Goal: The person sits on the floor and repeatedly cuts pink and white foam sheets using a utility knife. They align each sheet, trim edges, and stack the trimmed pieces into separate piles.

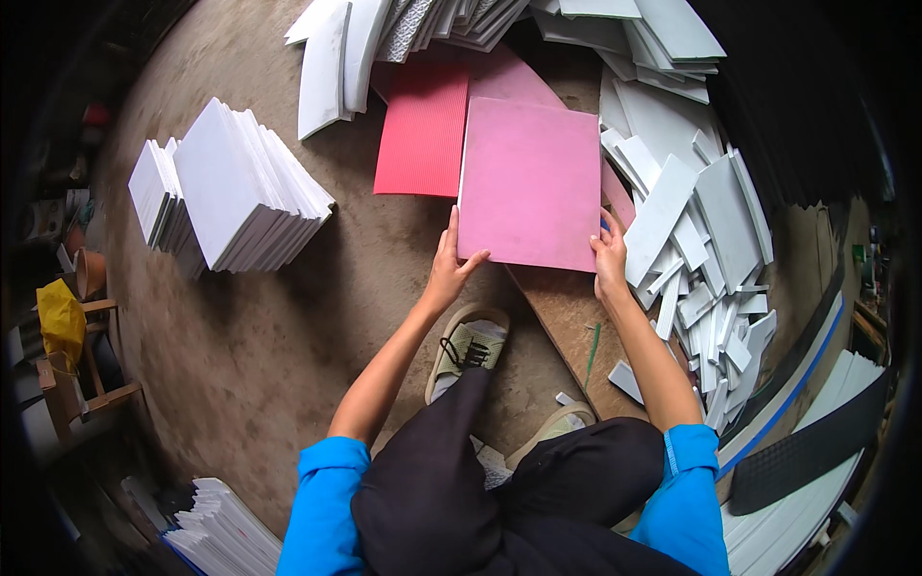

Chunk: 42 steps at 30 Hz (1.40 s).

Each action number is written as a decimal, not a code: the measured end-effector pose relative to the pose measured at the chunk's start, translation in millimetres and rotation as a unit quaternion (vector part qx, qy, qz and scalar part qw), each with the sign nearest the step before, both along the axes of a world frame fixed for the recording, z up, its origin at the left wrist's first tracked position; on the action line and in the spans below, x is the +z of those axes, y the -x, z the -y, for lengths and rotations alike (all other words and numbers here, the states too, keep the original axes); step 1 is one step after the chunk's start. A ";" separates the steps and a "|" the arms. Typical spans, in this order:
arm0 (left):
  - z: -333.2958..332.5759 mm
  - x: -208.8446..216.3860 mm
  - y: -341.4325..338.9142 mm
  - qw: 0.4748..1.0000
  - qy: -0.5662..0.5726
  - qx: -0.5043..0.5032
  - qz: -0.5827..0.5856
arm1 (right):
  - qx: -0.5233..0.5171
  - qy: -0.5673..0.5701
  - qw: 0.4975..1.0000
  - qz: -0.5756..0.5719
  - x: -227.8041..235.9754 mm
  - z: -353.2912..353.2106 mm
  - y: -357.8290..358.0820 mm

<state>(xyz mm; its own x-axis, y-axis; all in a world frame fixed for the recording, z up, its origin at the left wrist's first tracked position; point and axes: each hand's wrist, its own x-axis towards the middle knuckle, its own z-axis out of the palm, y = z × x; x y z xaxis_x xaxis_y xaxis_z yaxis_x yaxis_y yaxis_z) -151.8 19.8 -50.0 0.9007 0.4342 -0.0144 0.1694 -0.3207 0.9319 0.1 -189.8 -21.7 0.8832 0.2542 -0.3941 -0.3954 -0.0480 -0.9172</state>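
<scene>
A square pink sheet [530, 182] with a pale left edge is held up between my two hands. My left hand [449, 264] grips its lower left corner, thumb on the front face and fingers along the side. At the lower right corner my right hand [609, 254] holds it the same way; a small blue thing shows by those fingers, too small to name. Behind the sheet's left side lies a red ribbed sheet [418, 134], partly covered. A brown board [562, 317] lies on the floor below the pink sheet.
Stacked white panels [245, 187] stand on the floor at left. More white panels [331, 72] lean at the far side. Cut white strips and offcuts [706, 288] are heaped at right. A wooden chair [91, 355] with a yellow bag [60, 322] stands far left.
</scene>
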 end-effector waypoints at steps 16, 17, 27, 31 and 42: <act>-10.7 11.0 6.2 0.975 -0.206 -0.071 0.052 | 0.080 0.400 0.898 0.164 4.2 -15.5 2.4; -13.0 9.9 5.6 0.973 -0.210 -0.076 0.053 | 0.084 0.409 0.894 0.163 4.1 -15.5 3.1; -21.3 6.6 -0.6 0.975 -0.205 -0.071 0.052 | 0.090 0.353 0.922 0.127 -5.2 0.7 -30.7; -21.7 7.8 -1.3 0.985 -0.154 -0.076 0.017 | 0.081 0.315 0.940 0.101 -8.2 3.1 -35.8; -32.5 4.2 2.9 0.964 -0.234 -0.086 0.097 | 0.070 0.374 0.911 0.158 -21.9 4.5 -37.7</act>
<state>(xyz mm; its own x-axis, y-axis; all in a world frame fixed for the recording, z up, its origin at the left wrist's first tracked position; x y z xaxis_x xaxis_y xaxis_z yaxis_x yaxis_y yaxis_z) -154.8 52.3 -45.8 0.9255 0.1966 0.3236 -0.0870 -0.7213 0.6871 37.8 -194.3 -43.6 0.9621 0.1381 -0.2350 -0.0593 -0.7355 -0.6750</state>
